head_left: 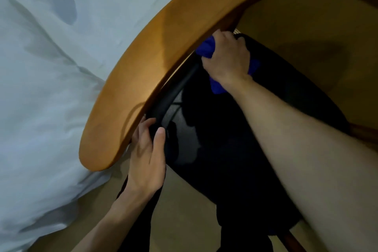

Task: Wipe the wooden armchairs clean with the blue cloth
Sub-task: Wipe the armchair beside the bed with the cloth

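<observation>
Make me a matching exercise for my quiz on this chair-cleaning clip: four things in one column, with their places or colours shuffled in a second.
Things:
1. blue cloth
2. left hand
3. wooden armrest
4. white sheet

Places or colours:
A. orange-brown curved band
B. bunched in the right hand
C. pale and creased, at the left
D. fingers on the black padded edge

Pairs: 1-B, 2-D, 3-A, 4-C
</observation>
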The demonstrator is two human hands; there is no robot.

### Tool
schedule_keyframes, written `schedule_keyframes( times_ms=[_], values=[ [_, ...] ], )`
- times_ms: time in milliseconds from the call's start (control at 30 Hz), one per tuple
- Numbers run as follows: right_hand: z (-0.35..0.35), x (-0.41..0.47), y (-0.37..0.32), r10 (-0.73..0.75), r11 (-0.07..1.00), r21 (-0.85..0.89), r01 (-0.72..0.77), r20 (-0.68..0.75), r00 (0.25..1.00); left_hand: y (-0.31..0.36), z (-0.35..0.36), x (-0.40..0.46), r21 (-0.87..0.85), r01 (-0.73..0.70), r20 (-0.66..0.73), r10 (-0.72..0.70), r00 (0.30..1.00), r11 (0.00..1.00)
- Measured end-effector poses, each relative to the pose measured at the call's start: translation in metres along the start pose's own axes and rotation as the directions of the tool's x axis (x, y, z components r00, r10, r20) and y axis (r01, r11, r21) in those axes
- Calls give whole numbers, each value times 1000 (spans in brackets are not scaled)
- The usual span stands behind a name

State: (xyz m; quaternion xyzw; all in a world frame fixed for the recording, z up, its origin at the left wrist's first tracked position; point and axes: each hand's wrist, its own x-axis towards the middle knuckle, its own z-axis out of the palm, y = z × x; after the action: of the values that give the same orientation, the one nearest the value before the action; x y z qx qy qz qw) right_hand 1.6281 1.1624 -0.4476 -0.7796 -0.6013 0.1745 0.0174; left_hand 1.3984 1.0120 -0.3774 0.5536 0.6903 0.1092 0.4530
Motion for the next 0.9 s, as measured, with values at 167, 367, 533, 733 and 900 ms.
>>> schedule_keyframes(
  times_ms=[167,367,533,733,900],
  values=[
    [14,-40,-56,-155,983,114,141,123,980,-21,-14,-8,217,-115,177,77,981,969],
    [53,-141,-97,-365,904,323,281,237,900,-55,-46,-3,516,-56,295,-116,948,855],
    [45,-147,-71,-518,835,402,376,342,784,-58,-40,2,526,-104,301,-70,951,844],
    [-16,-66,31,-196,910,370,186,-11,981,-48,-9,-14,407,-195,297,73,952,892],
    [-18,-30,81,169,969,197,-152,-71,983,-38,8,-21,358,-248,274,152,950,900]
  ],
)
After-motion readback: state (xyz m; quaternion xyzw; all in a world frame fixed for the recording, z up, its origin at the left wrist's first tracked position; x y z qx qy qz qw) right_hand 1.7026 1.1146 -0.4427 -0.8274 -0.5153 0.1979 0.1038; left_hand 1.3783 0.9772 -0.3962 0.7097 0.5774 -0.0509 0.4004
